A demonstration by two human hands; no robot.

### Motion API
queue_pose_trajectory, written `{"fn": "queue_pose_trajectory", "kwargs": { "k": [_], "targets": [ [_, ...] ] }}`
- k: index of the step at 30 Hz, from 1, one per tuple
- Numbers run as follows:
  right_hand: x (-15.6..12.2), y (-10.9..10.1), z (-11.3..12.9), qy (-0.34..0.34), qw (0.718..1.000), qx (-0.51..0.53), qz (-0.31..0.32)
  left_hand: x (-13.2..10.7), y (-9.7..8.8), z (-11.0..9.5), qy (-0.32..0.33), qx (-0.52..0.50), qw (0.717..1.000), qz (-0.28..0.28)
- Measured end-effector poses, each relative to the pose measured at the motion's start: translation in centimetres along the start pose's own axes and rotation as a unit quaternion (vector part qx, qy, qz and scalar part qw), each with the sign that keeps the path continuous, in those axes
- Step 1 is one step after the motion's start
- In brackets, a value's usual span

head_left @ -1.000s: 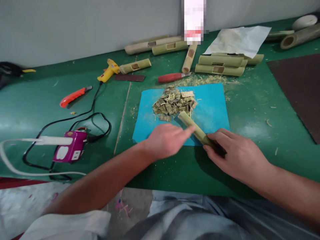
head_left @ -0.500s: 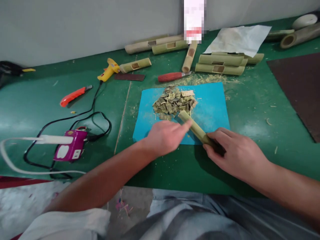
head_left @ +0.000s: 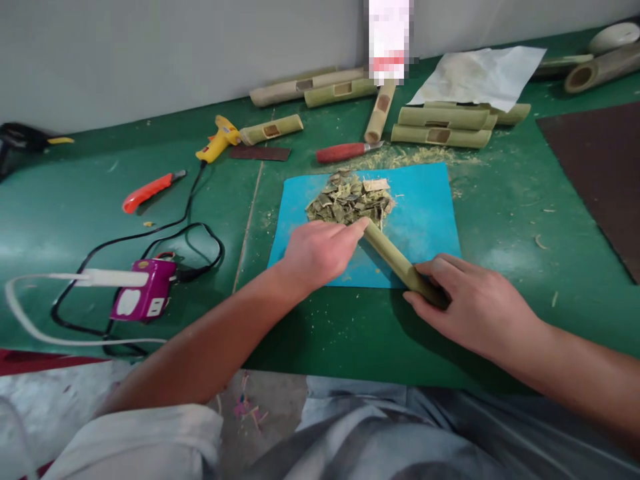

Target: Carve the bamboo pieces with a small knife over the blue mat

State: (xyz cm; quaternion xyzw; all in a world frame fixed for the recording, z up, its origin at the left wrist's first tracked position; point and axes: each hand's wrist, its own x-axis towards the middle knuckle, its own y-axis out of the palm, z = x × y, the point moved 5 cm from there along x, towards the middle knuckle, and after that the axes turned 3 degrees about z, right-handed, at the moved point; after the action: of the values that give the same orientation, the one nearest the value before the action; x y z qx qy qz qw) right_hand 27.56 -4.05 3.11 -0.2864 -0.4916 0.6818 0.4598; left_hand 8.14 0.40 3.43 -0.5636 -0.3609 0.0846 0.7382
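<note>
A green bamboo tube (head_left: 395,260) lies slanted across the blue mat (head_left: 425,207), its far end beside a heap of bamboo chips (head_left: 349,199). My right hand (head_left: 470,307) is closed round the tube's near end at the mat's front edge. My left hand (head_left: 320,250) lies over the mat with fingers stretched out and together, the fingertips touching the tube's far end and the edge of the chip heap. It holds nothing.
Behind the mat lie a red-handled knife (head_left: 343,153), several notched bamboo tubes (head_left: 440,128), a yellow glue gun (head_left: 216,141), a sandpaper strip (head_left: 260,153) and white paper (head_left: 480,75). An orange cutter (head_left: 150,191) and purple power strip (head_left: 143,299) with cables sit left; a dark sheet (head_left: 600,167) right.
My left hand has slid forward from the mat's front edge to the tube's far end by the chip heap. The right hand keeps its hold on the tube.
</note>
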Motion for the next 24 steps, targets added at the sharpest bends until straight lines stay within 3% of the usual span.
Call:
{"fn": "queue_pose_trajectory", "kwargs": {
  "k": [4,9,12,17,20,24],
  "targets": [
    [0.0,0.0,0.1,-0.008,1.0,0.0,-0.003,0.0,0.0,-0.9,0.07,-0.034,0.997,0.004],
    [-0.1,-0.1,0.1,-0.015,1.0,-0.007,-0.016,0.1,-0.2,-0.4,0.017,0.016,1.0,-0.005],
    [-0.1,-0.1,0.1,-0.017,1.0,-0.004,-0.018,0.1,-0.1,-1.3,0.083,-0.022,0.996,0.012],
    [0.0,0.0,0.0,-0.008,1.0,0.005,-0.011,0.2,-0.1,-0.8,0.024,-0.01,1.0,-0.009],
    [-0.1,0.1,0.1,-0.007,1.0,0.005,-0.001,0.1,0.0,-1.4,0.092,-0.064,0.994,0.006],
    [-0.1,0.0,0.2,-0.008,1.0,0.006,-0.006,0.1,0.0,-0.3,0.017,-0.023,1.0,-0.006]
  ]
}}
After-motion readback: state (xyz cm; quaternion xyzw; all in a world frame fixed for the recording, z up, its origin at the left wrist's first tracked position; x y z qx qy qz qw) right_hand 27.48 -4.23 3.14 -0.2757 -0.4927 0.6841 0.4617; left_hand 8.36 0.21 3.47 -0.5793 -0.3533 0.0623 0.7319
